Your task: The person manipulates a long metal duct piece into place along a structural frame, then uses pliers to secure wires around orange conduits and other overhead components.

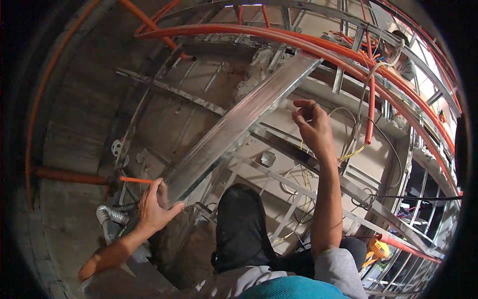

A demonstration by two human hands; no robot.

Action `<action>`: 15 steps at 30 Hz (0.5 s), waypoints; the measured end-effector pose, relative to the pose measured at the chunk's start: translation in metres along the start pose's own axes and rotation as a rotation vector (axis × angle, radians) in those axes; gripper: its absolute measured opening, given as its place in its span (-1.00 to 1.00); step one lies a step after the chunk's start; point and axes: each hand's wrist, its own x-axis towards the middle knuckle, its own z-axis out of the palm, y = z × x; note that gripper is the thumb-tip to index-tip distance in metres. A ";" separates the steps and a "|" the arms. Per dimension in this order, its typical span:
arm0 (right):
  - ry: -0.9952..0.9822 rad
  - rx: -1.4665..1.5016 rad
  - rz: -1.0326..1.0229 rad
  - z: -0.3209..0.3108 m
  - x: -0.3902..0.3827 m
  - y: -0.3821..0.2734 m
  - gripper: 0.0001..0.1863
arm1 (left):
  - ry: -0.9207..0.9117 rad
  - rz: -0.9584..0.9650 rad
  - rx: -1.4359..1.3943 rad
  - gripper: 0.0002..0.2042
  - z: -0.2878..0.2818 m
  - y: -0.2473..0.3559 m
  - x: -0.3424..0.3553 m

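A long silver metal channel [242, 122] runs diagonally from the orange pipes down toward the lower left. My left hand [157, 207] is at its lower end, fingers and thumb spread across it in a grip, fingertips slightly blurred. A thin orange tube [135, 179] reaches toward those fingers from the left. My right hand [313, 124] is raised right of the channel, loosely curled with thumb and fingers apart; I make out nothing held in it. Grey cables [351, 117] hang beside it. My dark-clad knee [238, 224] is between my forearms.
Curved orange pipes [259, 32] cross the top and right, among metal framing. Another person [403, 65] is behind them at upper right. A corrugated silver duct [112, 214] lies left of my left arm, and a yellow tool [378, 249] is at lower right. Loose wires [294, 182] show below the framing.
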 end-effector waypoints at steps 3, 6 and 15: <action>0.009 -0.017 0.013 0.000 -0.001 0.003 -0.71 | 0.019 -0.018 -0.031 -0.06 0.000 -0.003 -0.004; 0.023 -0.047 0.036 0.002 -0.001 0.012 -0.70 | -0.031 -0.042 -0.043 -0.06 -0.013 0.005 0.000; -0.208 -0.278 0.132 0.005 0.010 0.012 -0.44 | -0.173 -0.154 -0.063 -0.21 -0.059 0.043 0.021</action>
